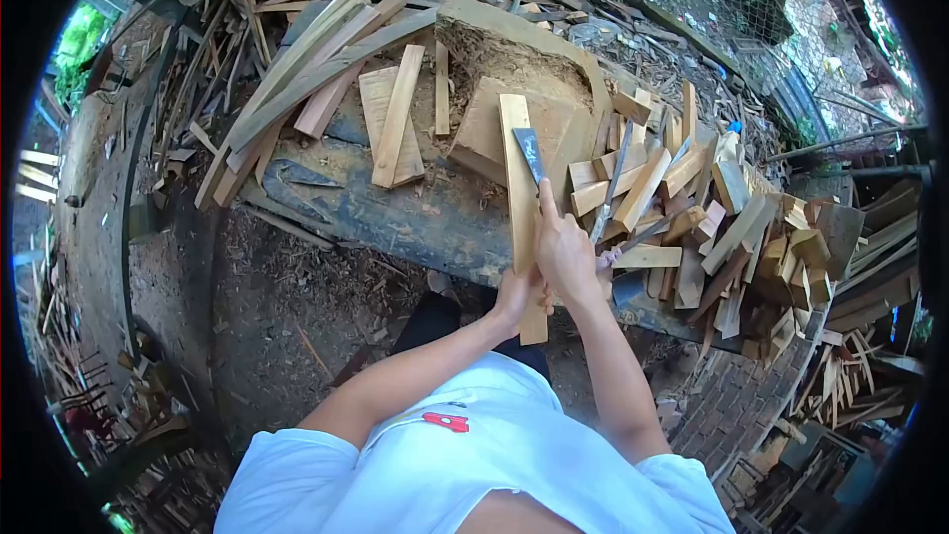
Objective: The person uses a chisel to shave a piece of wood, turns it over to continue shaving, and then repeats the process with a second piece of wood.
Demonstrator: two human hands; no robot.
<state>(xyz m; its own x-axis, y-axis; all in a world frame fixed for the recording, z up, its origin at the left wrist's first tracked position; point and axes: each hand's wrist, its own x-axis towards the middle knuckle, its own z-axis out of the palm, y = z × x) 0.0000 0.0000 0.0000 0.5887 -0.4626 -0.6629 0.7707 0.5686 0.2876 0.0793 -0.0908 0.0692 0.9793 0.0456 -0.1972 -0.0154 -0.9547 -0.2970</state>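
My right hand [565, 252] is closed around the hidden handle of a flat-bladed tool [528, 150], its index finger stretched along the blade. The dark blade widens toward a squared far end, with pale marks on its face, and lies against a long, light wooden strip [518, 193]. Around the lower part of that strip, my left hand [514, 297] is closed, just below and left of the right hand. The strip stands tilted, its upper end against a wooden block [481, 129] and its lower end [534, 328] showing beneath my hands.
A worn, dark bench [395, 222] spans the front of me. Cut wood pieces [732, 227] are heaped at its right, near a long thin blade [614, 178]. Two short boards [398, 119] lie left of the block. Long planks [297, 89] lean at the back left.
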